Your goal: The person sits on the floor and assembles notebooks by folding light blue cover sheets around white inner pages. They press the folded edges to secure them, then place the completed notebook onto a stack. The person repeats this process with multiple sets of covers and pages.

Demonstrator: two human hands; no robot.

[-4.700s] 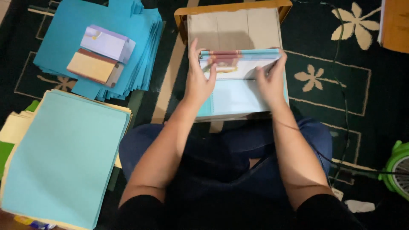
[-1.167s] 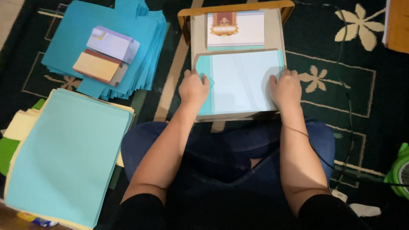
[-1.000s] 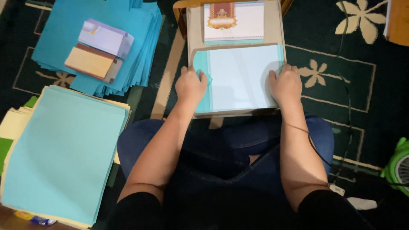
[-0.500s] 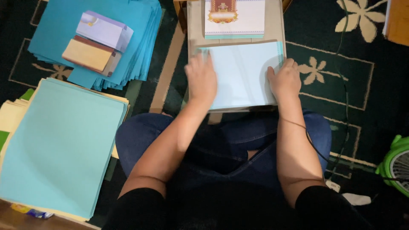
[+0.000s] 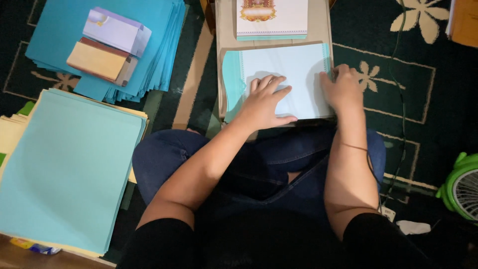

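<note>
Nearest lay a big stack of pale teal sheets (image 5: 69, 169) on the floor at the left. On the low wooden board (image 5: 226, 30), the left hand (image 5: 264, 102) pressed flat, fingers spread, on a folded light blue paper (image 5: 289, 69); the right hand (image 5: 342, 89) pinched its right edge with curled fingers. Beyond sat a white card with an ornate print (image 5: 271, 17). Far left, two small paper bundles (image 5: 107, 45) topped a darker blue sheet pile (image 5: 159, 55) on patterned carpet

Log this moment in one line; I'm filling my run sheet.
left hand: flat on folded pale-blue sheet | right hand: pressing its right edge | board: underneath
</note>
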